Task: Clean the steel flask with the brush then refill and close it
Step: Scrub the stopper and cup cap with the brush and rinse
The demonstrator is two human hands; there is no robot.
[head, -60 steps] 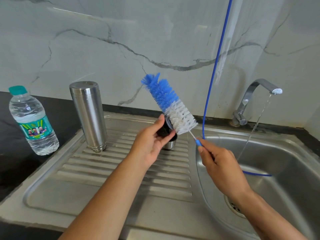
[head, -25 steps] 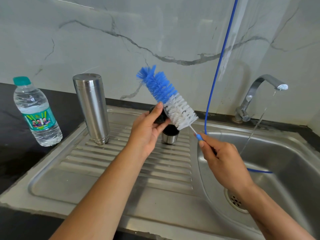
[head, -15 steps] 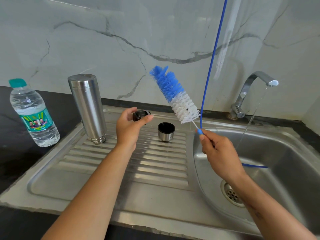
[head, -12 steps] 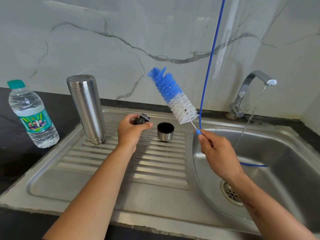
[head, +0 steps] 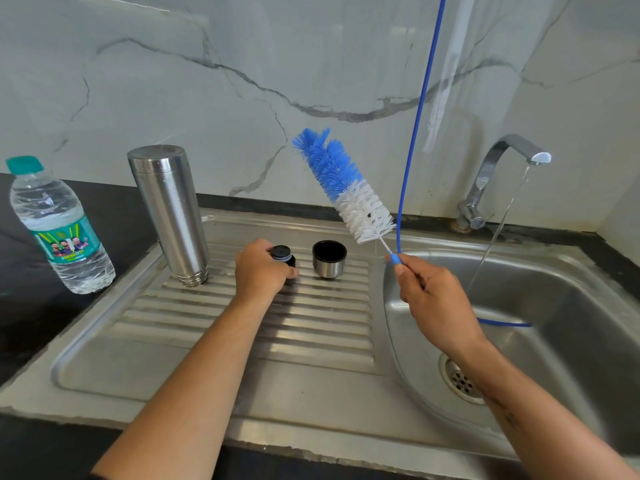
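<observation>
The steel flask stands upside down on the ribbed drainboard, at its back left. My left hand grips a small black stopper just above or on the drainboard. Right of it, the steel cup lid sits open side up. My right hand holds the thin blue handle of the bottle brush, whose blue and white bristles point up and to the left above the drainboard.
A plastic water bottle with a teal cap stands on the black counter at left. The tap runs a thin stream into the sink basin. A blue hose hangs down into the basin.
My left hand set the steel cup lid on the drainboard, took the black stopper away from the brush and lowered it left of the lid. The brush stayed raised.
</observation>
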